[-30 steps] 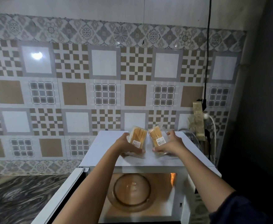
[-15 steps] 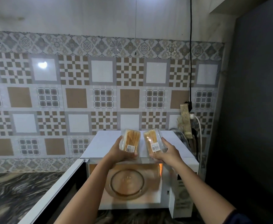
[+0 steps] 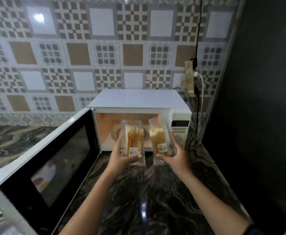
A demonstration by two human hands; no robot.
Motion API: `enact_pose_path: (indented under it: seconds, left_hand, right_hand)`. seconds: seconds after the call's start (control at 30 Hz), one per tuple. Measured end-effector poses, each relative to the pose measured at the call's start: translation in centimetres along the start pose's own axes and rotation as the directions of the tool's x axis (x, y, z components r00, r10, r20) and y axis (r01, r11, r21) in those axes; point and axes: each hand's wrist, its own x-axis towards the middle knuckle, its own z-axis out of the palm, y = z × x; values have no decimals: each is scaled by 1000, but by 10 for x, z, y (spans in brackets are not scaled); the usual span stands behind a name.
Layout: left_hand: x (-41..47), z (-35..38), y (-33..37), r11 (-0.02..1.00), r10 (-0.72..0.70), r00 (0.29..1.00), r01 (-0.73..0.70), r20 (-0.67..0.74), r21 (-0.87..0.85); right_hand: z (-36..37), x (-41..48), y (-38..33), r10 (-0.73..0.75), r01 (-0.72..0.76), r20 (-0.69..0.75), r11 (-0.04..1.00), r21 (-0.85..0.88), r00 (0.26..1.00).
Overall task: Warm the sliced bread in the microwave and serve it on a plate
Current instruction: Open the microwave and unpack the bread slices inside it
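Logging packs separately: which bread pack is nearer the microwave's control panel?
The right-hand pack, gripped by the right hand, beside the control panel; the left-hand pack, in the left hand, sits toward the open door.

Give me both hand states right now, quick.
Left hand: closed, holding the left pack of bread.
Right hand: closed, holding the right pack of bread.
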Motion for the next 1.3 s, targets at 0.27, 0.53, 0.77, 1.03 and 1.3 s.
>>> enact_pose_path:
  seconds: [0.27,0.53,0.77,1.03,1.3]
  left_hand:
    - [-66,20,-76,976,-218,975,217,-38,-31]
    - [-86,32,-110,935,-335,937,344,-97,89]
    - [-86,22,-117,895,-357,929,369,-96,249]
    - [-112,26,-115,893,-268,951,305,-153,332]
    - [-131,22,-120,919,-288,935,330,-205,214]
  right_hand:
    - [-1,-61,70,156,-156,30,988,-5,987]
    - [-4,-86,105,255,-253,6,962,-101,967]
    - [-12,-81,108,319,-309,-7,912,-269,948]
    - [-24,-78,115,333,-312,-59,788,-530,941]
    - [-11,-68,79,-289,220,-30,788,-575,957]
